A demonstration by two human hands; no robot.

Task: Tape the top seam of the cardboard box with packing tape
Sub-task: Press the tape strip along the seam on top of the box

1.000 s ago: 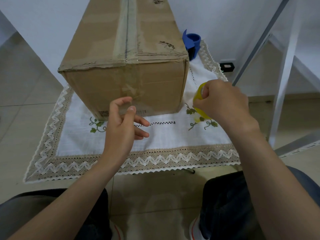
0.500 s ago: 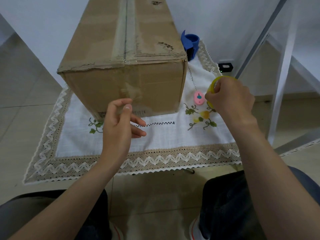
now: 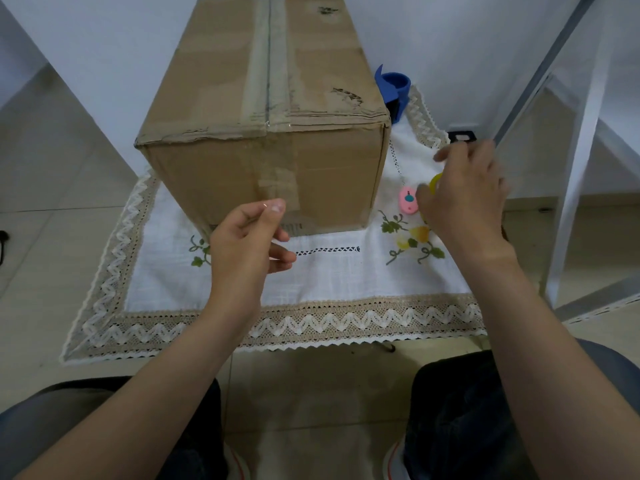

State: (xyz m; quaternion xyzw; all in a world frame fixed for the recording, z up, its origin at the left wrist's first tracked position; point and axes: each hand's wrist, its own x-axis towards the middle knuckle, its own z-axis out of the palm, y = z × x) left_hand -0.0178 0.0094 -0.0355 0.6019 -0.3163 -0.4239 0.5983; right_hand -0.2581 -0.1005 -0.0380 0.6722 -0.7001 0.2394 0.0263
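The cardboard box (image 3: 263, 133) stands on a white embroidered cloth (image 3: 346, 275), with a strip of old tape along its top seam (image 3: 268, 60). My left hand (image 3: 249, 244) hovers in front of the box's near face. Its thumb and forefinger are pinched together, and a small glint like clear tape shows at the tips. My right hand (image 3: 464, 199) is to the right of the box, wrapped over a yellow tape roll (image 3: 434, 181). Only the roll's edge shows, and my upper fingers are blurred. No stretched tape between my hands can be made out.
A small pink oval object (image 3: 408, 200) lies on the cloth just left of my right hand. A blue tape dispenser (image 3: 394, 88) stands behind the box's right corner. A small black object (image 3: 460, 136) sits by the wall, and a white metal frame (image 3: 575, 168) rises at the right.
My right hand has carried the yellow roll to the right and farther away, uncovering the pink object. My left hand has stayed pinched in front of the box, lifting slightly.
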